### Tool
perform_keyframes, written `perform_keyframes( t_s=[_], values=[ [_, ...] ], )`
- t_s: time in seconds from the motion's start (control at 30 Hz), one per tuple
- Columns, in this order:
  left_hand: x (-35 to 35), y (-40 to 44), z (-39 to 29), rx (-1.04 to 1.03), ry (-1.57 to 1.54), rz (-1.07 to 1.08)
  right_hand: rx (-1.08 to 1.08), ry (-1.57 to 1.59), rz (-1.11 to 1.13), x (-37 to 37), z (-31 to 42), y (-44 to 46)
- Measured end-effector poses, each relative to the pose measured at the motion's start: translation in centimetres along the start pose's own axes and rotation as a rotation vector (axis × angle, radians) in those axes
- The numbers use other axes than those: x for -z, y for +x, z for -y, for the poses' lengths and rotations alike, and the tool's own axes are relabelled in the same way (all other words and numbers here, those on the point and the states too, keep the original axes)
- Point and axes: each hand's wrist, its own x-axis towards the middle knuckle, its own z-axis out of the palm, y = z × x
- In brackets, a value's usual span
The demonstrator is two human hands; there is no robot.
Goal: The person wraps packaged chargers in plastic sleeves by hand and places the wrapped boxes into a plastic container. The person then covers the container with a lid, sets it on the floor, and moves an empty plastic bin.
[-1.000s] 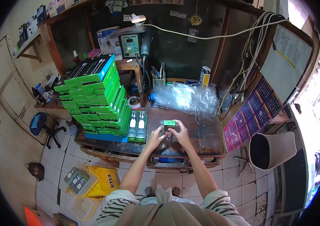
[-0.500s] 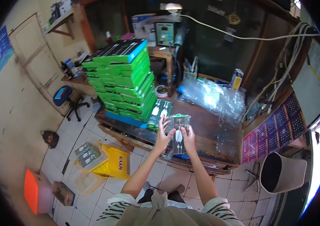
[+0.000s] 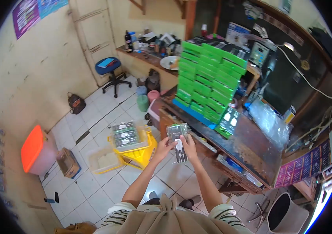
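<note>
I hold a flat, dark, plastic-wrapped charger box (image 3: pixel 177 134) with a white charger and cable picture on its front. My left hand (image 3: pixel 163 150) grips its left edge, and my right hand (image 3: pixel 189 148) grips the right edge, both thumbs on the front. Just left of the hands, similar packs (image 3: pixel 125 136) lie in a clear-sided tub (image 3: pixel 129 148) on top of a yellow crate (image 3: pixel 140 155). To the right, more dark packs with white pictures (image 3: pixel 228 121) lie on the wooden table (image 3: pixel 256 146) beside a tall stack of green-edged boxes (image 3: pixel 209 82).
Clear plastic wrap (image 3: pixel 269 117) lies at the table's far side. A lid-like yellow-rimmed tray (image 3: pixel 105 162) and a cardboard box (image 3: pixel 68 163) are on the tiled floor. A blue stool (image 3: pixel 108 66) stands near the door, an orange-lidded bin (image 3: pixel 35 148) by the wall.
My view has turned left, bringing the yellow crate nearer the centre. Both hands, still holding the charger box, have moved from over the table edge to beside the crate.
</note>
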Motion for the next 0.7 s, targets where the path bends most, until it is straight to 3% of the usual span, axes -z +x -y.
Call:
perform_keyframes(
  t_s=[0.07, 0.2, 0.3, 0.53, 0.6, 0.7],
  values=[
    [4.2, -1.7, -0.1, 0.161, -0.086, -0.208, -0.131, -0.181, 0.222, -3.3, -0.7, -0.3],
    [12.1, -3.9, 2.1, 0.218, -0.201, -0.475, -0.169, -0.029, 0.502, -9.5, -2.6, -0.8],
    [15.6, -4.4, 3.7, 0.243, -0.33, -0.629, -0.508, 0.32, 0.53, -12.9, -1.5, -1.3],
    [20.9, -2.8, 7.3, 0.365, -0.529, -0.831, -0.508, 0.279, 0.582, -19.0, -6.1, 1.7],
    [21.3, -1.6, 8.0, 0.295, -0.521, -1.031, -0.49, 0.243, 0.518, -20.6, -8.1, 3.3],
    [23.4, -0.2, 10.2, 0.206, -0.477, -1.095, -0.5, 0.341, 0.472, -23.4, -11.5, 5.8]
  ],
)
